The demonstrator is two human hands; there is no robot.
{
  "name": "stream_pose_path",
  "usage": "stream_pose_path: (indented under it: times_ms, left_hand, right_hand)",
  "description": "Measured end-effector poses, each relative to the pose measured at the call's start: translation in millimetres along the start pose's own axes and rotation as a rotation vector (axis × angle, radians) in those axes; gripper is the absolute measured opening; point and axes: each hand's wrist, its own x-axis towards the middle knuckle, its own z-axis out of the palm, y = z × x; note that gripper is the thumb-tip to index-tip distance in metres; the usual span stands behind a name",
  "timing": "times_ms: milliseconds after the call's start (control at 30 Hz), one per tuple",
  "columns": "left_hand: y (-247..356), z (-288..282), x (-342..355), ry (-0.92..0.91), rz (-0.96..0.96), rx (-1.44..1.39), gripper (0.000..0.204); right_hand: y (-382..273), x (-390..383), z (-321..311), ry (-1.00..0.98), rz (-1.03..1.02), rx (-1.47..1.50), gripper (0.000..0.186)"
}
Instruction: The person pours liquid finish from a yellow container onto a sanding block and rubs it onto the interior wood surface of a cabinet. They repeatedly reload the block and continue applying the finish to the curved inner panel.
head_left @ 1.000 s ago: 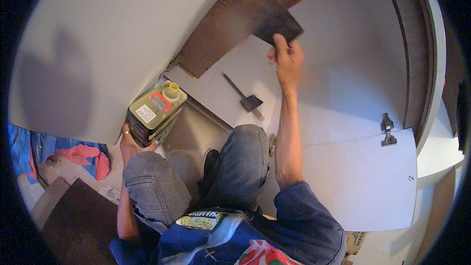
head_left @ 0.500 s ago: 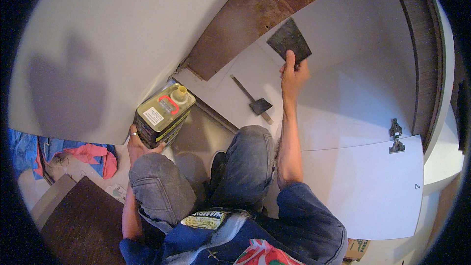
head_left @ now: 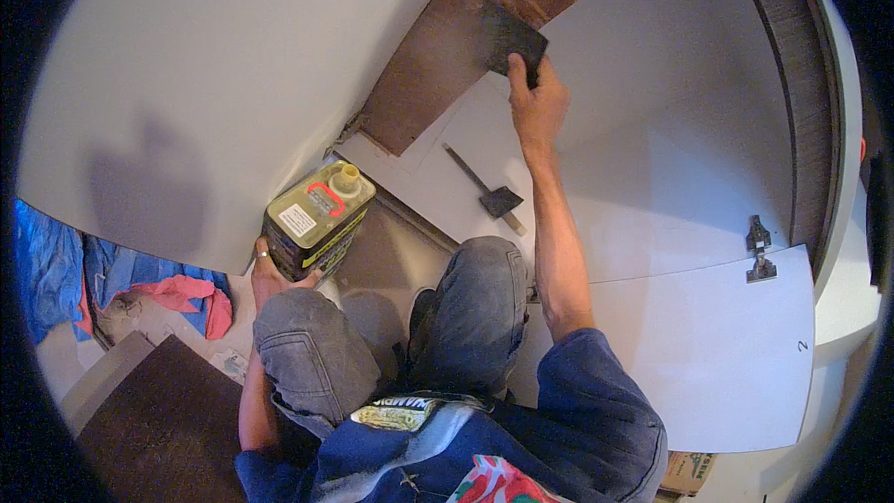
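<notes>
My right hand (head_left: 538,107) pinches a thin, dark rectangular sheet (head_left: 515,45) by its near edge, thumb on top. It is raised in front of the brown wooden panel (head_left: 438,61); whether it touches the panel I cannot tell. With my left hand (head_left: 273,275) I grip the near lower part of a rectangular metal can (head_left: 317,214). The can is tilted and has a red handle and an uncapped-looking yellowish spout. Between the can and my right forearm, a flat strip with a small dark square piece (head_left: 500,201) on it lies on the white surface.
A white cabinet door (head_left: 717,354) stands open at the right on a metal hinge (head_left: 759,250). A large pale panel (head_left: 205,84) borders the left. Blue and pink cloth (head_left: 158,284) and a dark brown board (head_left: 168,419) lie at lower left. My knees are between both arms.
My right hand has carried the dark sheet left and farther up, over the brown panel. My left hand still grips the can, nearly in place.
</notes>
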Motion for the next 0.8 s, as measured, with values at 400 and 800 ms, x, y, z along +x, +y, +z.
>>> stream_pose_path:
  times_ms: [400,800]
  left_hand:
    - [-37,8,5,-0.018,0.018,-0.085,0.089]
    - [-33,-25,-5,-0.255,-0.099,0.098,0.086]
  right_hand:
    - [14,-14,-75,0.190,0.180,0.162,0.031]
    - [37,-66,-17,-0.119,0.406,0.621,0.031]
